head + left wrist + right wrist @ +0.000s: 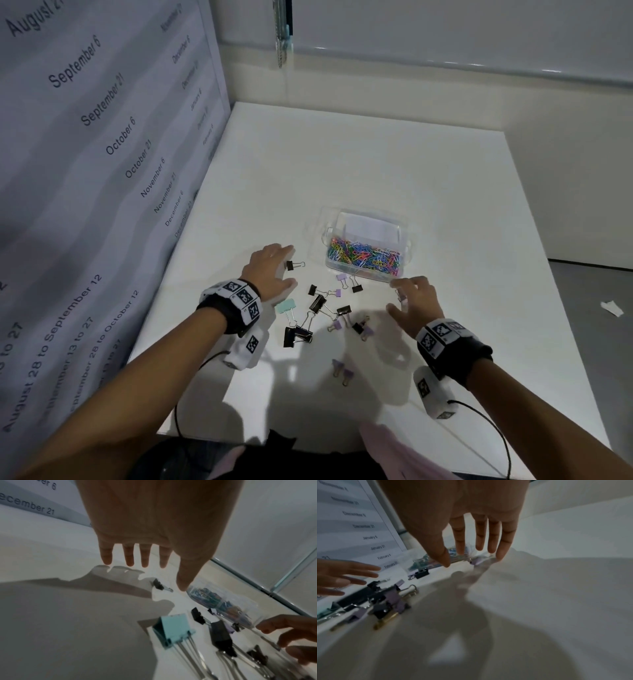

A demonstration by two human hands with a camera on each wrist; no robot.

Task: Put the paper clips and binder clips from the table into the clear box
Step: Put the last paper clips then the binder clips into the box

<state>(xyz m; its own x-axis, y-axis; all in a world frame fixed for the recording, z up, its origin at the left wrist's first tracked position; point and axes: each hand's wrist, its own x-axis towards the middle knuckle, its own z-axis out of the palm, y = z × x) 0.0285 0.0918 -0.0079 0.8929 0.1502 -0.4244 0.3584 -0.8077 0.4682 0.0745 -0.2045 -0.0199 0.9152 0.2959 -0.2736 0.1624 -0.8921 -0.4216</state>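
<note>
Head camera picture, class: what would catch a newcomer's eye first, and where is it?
Probably the clear box near the middle of the white table, its bright paper clips the only strong colour. Next, the binder clips scattered just in front of it, black and lilac with one pale blue clip. The left hand and right hand hover open on either side of them.

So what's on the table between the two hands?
Between the left hand and the right hand lies a scatter of binder clips on the table: black ones, small purple ones and a mint one. The head view shows it best.
</note>
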